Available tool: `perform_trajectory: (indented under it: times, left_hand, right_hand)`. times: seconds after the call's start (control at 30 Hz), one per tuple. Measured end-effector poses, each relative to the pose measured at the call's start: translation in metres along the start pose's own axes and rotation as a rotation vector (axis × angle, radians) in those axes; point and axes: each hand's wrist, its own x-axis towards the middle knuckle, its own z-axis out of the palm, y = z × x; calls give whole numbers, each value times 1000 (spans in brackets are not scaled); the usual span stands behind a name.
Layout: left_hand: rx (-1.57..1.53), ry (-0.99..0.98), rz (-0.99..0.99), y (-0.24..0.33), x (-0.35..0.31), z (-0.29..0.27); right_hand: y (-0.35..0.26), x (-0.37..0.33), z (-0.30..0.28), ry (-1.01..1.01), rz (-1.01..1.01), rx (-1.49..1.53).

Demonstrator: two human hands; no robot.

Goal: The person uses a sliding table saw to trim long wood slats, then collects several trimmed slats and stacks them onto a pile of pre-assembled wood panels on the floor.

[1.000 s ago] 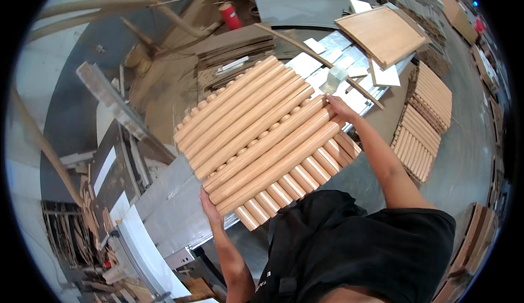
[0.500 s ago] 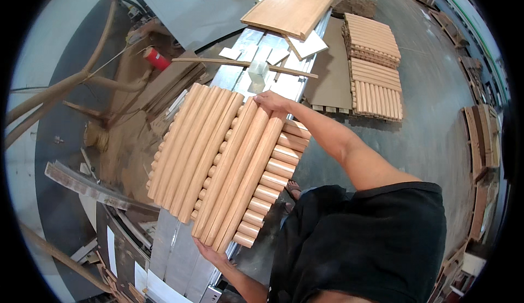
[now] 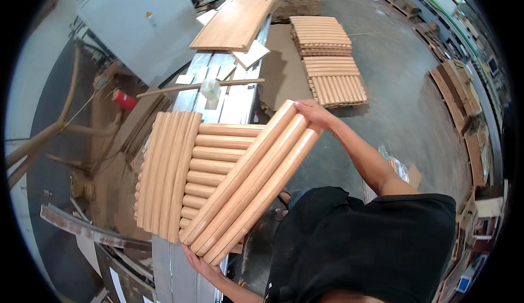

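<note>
And here we have three rounded wooden poles (image 3: 248, 183), side by side and slanting right between the two hands! Look at the right hand (image 3: 316, 113): it's part-closed on the far ends, gripping them, with some fingers tucked out of our sight. Down at the near ends, the left hand (image 3: 203, 265) is gripping too, partly curled and cupped against the tips; how far its fingers reach underneath, we can't tell. Just left of the hands, we see a row of crosswise poles (image 3: 221, 142), partly covered by the held trio, and further left, a bank of lengthwise poles (image 3: 172, 177). We've a metal table (image 3: 174, 265) just left of the left hand, a clear block (image 3: 210, 90) beyond and left of the right hand, and pole stacks (image 3: 333, 82) on the floor past it.
</note>
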Motion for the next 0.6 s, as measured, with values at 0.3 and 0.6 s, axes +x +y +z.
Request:
perform_trajectory:
  times: [0.3, 0.6]
  left_hand:
    - [-15, -531, -110, -16, 48, 145]
    - [99, -880, -236, -62, 46, 386]
  right_hand:
    - [125, -137, -164, 432, 43, 319]
    - [163, -228, -297, 841, 120, 371]
